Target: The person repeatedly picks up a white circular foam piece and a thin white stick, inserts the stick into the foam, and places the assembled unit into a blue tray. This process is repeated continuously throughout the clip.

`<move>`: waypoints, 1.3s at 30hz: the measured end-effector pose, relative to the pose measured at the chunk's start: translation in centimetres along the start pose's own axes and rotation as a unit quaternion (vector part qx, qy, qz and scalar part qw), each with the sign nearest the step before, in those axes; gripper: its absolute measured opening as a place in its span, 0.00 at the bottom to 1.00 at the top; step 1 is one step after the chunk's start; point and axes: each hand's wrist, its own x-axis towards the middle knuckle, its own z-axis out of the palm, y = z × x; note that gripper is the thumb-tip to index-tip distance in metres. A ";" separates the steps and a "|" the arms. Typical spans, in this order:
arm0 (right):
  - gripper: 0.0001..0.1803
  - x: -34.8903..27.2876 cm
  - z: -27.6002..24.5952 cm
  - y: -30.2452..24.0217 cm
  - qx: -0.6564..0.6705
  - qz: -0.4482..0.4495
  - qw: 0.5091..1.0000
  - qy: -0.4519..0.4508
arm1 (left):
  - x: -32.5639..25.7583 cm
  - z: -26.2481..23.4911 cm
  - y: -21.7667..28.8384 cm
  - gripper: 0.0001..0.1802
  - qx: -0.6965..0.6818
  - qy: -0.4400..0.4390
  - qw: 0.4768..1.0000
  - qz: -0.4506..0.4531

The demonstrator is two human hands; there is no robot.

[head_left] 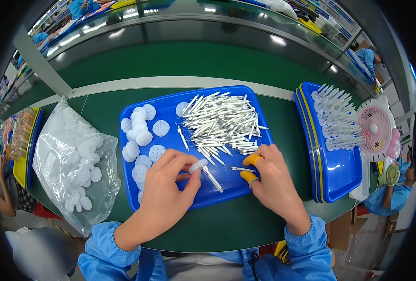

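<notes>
Left fingers [189,169] pinched on a white round cap [198,165], right fingers [251,160] on a thin pin [241,169], clear bag [72,164] left.

Tray [170,100] at centre of table [226,225]: round caps [140,136] in left part, heap of thin rods [219,124] in right. Bag [72,159] left of tray. Second tray [332,178] right, apparently holding assembled rods [336,122]; fan [375,129] beyond.

The blue tray [245,100] is glossy plastic, the white caps [140,124] and thin sticks [219,122] smooth, matt plastic. The bag [72,159] is clear, crinkled film; the green table [226,220] looks matt, possibly rubbery.
</notes>
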 end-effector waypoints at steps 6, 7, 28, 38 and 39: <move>0.16 -0.3 -0.9 -1.9 0.109 0.020 0.993 -0.052 | -0.1 -0.1 -0.3 0.08 -0.026 -0.029 0.999 -0.036; 0.18 -0.5 -1.1 -2.7 0.153 0.033 0.985 -0.071 | -0.2 0.0 -0.3 0.08 -0.040 -0.036 0.998 -0.044; 0.20 -0.6 2.0 -2.7 0.136 -0.093 0.986 -0.028 | -0.7 1.2 -0.4 0.09 0.002 -0.029 1.000 0.008; 0.12 -1.5 3.7 -3.8 0.182 -0.062 0.979 0.069 | -1.7 1.7 -0.6 0.11 0.050 -0.018 0.997 0.060; 0.07 -1.4 3.8 -4.0 0.190 -0.049 0.978 0.067 | -1.7 1.8 -0.7 0.11 0.058 -0.016 0.996 0.070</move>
